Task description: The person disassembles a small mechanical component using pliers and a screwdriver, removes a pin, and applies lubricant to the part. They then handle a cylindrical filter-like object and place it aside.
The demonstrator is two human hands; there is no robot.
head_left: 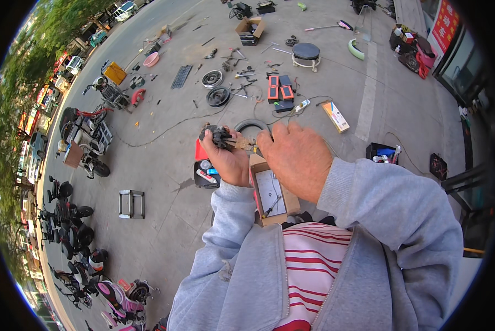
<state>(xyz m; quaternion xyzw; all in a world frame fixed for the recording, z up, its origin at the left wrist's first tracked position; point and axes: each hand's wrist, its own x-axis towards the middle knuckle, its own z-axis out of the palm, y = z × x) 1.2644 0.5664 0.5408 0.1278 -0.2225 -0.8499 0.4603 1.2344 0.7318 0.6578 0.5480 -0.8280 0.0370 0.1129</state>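
My left hand (pixel 231 163) is raised in front of my chest, its fingers wrapped round a small dark mechanical part (pixel 218 137). Against that part's right side is a short tool with a tan and yellowish body (pixel 242 144), its exact kind unclear. The fingers of my right hand (pixel 298 157) are closed on the tool's near end, and the hand's back hides most of the grip. Beneath my hands stands an open cardboard box (pixel 291 205) with a screwdriver (pixel 271 206) lying in it. Left of it is an open red and black case (pixel 201 149) holding tubes and small containers.
Beyond my hands lie a tyre (pixel 252 126), two wheel rims (pixel 218 96), red and black boxes (pixel 273 88), cables and scattered tools. A round stool (pixel 306 52) stands farther off. Parked scooters (pixel 84 143) line the left side. A black bin (pixel 383 153) sits at the right.
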